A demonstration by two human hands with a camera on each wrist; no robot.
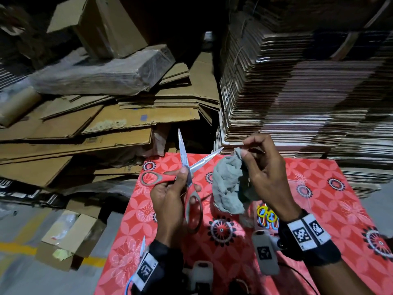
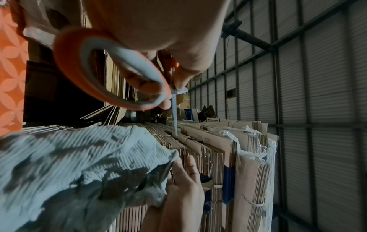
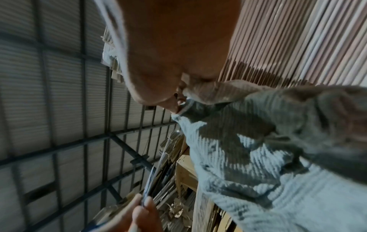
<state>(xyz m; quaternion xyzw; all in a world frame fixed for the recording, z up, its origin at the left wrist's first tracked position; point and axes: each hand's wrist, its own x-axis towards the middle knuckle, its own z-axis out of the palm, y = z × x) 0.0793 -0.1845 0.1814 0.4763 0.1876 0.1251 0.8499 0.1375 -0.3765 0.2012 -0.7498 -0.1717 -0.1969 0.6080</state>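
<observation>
Head view: the left hand (image 1: 168,201) grips the red-handled scissors (image 1: 183,152) near the pivot, fingers curled round them, blades spread wide and pointing up and away; the right hand (image 1: 268,175) pinches the top corner of a crumpled grey cloth (image 1: 229,184) between thumb and forefinger; the cloth hangs bunched just right of the blades, above the red patterned table cover (image 1: 323,188). Left wrist view: one blade points toward stacked flat cardboard (image 2: 214,157); the cloth fills the lower left.

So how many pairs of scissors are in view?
1 for sure: red-and-grey-handled steel scissors, blades open, gripped by the left hand. Yellow and blue plastic loops under the right wrist may be more scissors, mostly hidden.
</observation>
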